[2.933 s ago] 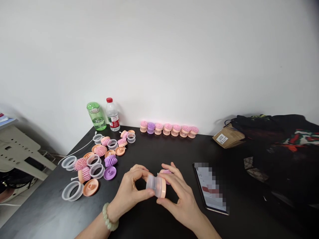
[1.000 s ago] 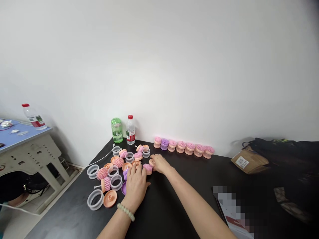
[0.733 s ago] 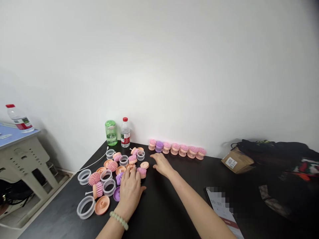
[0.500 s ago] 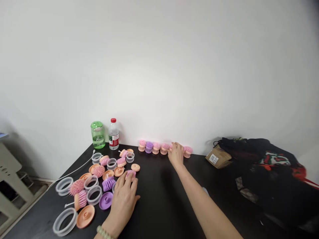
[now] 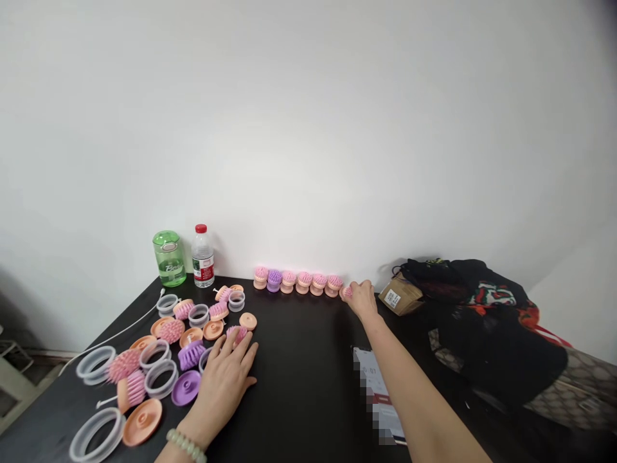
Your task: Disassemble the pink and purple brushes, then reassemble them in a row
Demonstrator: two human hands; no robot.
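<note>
A row of pink brushes with peach bases and one purple brush (image 5: 274,280) runs along the wall at the table's back edge. At its right end, my right hand (image 5: 362,298) is closed on a pink brush (image 5: 347,292), mostly covered by the fingers. My left hand (image 5: 226,379), with a bead bracelet, lies with fingers spread at the edge of the loose parts, fingertips beside a pink bristle head (image 5: 237,334). Around it are clear rings (image 5: 160,378), peach discs (image 5: 143,422), a purple disc (image 5: 186,388) and a purple bristle head (image 5: 191,354).
A green bottle (image 5: 169,258) and a red-capped water bottle (image 5: 203,256) stand at the back left, near a white cable (image 5: 116,335). To the right are a brown packet (image 5: 401,295), dark cloth (image 5: 501,347) and a phone (image 5: 378,392) partly under my right forearm.
My right hand has shifted right along the row to its end, uncovering brushes it hid before. The view has turned slightly right, and the phone now shows. My left hand stays by the loose parts.
</note>
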